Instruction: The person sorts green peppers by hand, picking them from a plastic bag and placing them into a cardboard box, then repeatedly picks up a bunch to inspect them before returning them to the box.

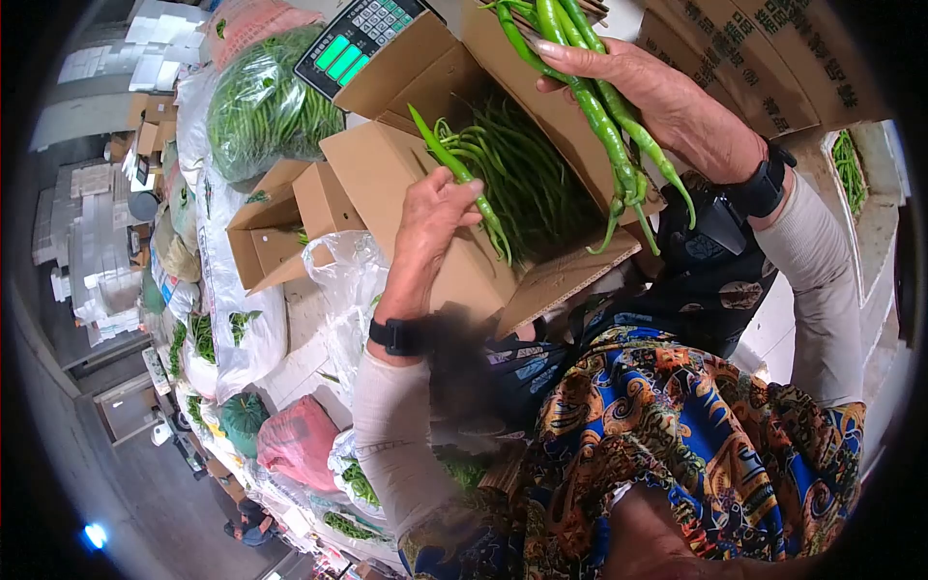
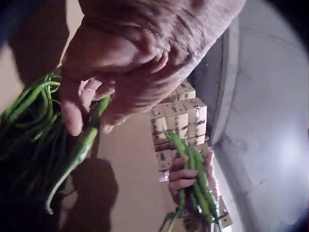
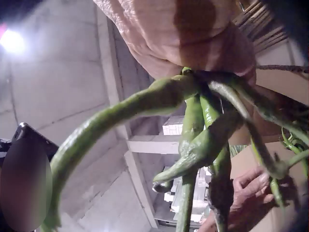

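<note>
My left hand [image 1: 432, 215] pinches a single long green chili pepper [image 1: 450, 155] between thumb and fingers, over the near side of an open cardboard box [image 1: 372, 169]. In the left wrist view the pepper's stem end hangs below the fingertips. My right hand [image 1: 667, 101] grips a bunch of long green chili peppers [image 1: 597, 106], raised over the box's right side, stems hanging down. Inside the box lies a heap of green peppers [image 1: 522, 164], partly in shadow. In the right wrist view the bunch's curved stems [image 3: 125, 106] fill the foreground, with the left hand [image 3: 248, 193] beyond.
A scale with a lit green display [image 1: 343, 60] stands behind the box. To the left are a big clear bag of green peppers [image 1: 261, 106], a smaller open carton [image 1: 261, 237] and a crumpled plastic bag [image 1: 348, 275]. Printed cardboard [image 1: 764, 58] rises at the far right.
</note>
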Action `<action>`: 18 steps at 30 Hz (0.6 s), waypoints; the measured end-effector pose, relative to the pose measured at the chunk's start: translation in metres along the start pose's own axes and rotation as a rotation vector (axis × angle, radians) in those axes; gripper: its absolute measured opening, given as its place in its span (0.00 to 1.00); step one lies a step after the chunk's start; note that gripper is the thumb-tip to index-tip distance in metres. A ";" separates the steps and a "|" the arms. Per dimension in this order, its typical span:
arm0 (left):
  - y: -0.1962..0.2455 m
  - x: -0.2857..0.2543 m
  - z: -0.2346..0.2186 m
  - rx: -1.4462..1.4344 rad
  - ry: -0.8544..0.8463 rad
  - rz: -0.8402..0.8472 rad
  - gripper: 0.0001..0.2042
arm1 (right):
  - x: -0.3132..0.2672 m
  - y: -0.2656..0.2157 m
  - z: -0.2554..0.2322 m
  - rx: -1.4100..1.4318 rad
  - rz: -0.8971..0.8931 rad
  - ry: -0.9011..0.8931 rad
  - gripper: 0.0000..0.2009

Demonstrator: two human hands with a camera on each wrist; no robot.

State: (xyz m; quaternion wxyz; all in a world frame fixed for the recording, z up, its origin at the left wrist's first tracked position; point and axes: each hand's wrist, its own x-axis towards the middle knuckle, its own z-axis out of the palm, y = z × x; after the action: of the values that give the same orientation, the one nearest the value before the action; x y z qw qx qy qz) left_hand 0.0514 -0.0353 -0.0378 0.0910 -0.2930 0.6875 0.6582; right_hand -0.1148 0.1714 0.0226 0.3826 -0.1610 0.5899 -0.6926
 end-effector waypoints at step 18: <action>0.050 -0.041 0.063 -0.320 -0.208 0.177 0.09 | -0.005 0.017 0.030 0.130 0.147 -0.273 0.25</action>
State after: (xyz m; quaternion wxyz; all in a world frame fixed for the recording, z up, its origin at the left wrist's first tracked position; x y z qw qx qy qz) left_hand 0.0418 0.0344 0.0183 0.0556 -0.1726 0.5840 0.7912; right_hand -0.0857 0.1544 0.0156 0.5184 -0.1847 0.4966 -0.6712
